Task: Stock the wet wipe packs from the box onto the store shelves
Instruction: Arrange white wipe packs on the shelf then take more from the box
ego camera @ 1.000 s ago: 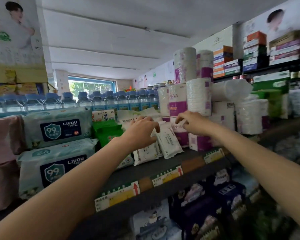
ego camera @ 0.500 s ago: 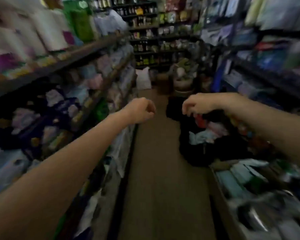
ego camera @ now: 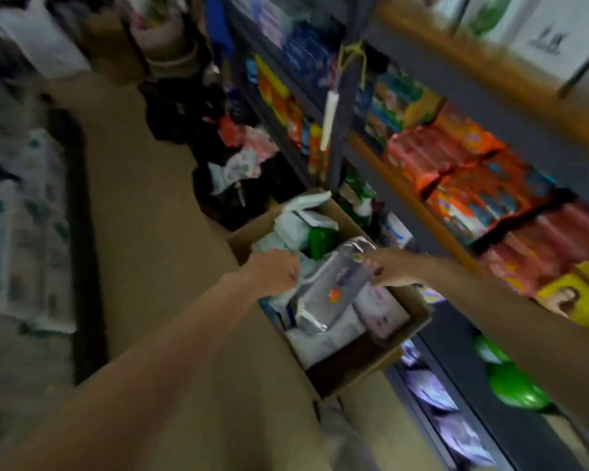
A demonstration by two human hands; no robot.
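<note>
An open cardboard box [ego camera: 357,377] stands on the aisle floor, holding several white, pink and green wet wipe packs. A grey-silver wet wipe pack [ego camera: 332,290] lies tilted on top of them. My right hand [ego camera: 386,270] grips that pack's upper right edge. At the pack's left edge, my left hand [ego camera: 274,271] has its fingers curled against it; blur hides whether it grips. Both arms reach down from the lower corners of the view.
A dark shelving unit [ego camera: 432,215] with orange and red packs rises right of the box. A green object [ego camera: 512,385] sits on its low shelf. Dark bags and clutter [ego camera: 218,188] lie on the floor beyond the box. Patterned packs [ego camera: 24,239] line the left side.
My view swung from the upper shelf of wipes and tissue rolls, along the aisle, down to the box on the floor. Both hands left the shelf and now reach into the box.
</note>
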